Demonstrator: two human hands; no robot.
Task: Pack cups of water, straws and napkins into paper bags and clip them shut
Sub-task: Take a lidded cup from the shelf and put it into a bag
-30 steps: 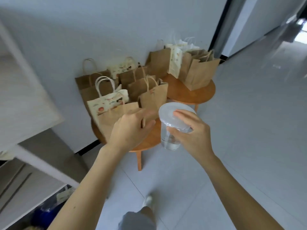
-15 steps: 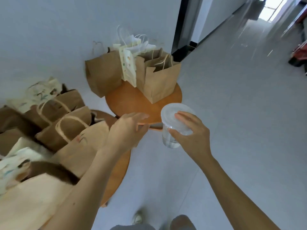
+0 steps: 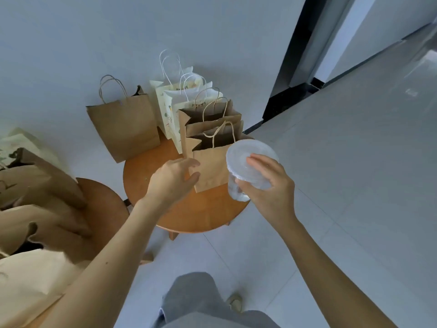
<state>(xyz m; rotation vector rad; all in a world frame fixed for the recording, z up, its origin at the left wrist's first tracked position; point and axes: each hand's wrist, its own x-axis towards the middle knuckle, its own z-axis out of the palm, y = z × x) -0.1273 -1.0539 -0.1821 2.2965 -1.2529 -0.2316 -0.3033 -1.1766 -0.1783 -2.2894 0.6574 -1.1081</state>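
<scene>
Both hands have neared the front paper bag (image 3: 210,171) on the counter (image 3: 194,214): left hand (image 3: 171,182) loose-fingered and empty at its side, right hand (image 3: 272,190) grasping the water cup (image 3: 243,159) beside it. Packing the cup; next probably means opening the bag's mouth

A plain pale grey wall (image 3: 94,31) is running along the back and meeting a tall black door frame (image 3: 290,55) on the right. Glossy light grey floor tiles (image 3: 354,185) are stretching off into a corridor and catching a soft bright glare up in the far corner. A round orange-brown wooden tabletop (image 3: 196,214) is sitting near the wall, with a second round brown wooden tabletop (image 3: 104,200) just beside it on the left.
</scene>
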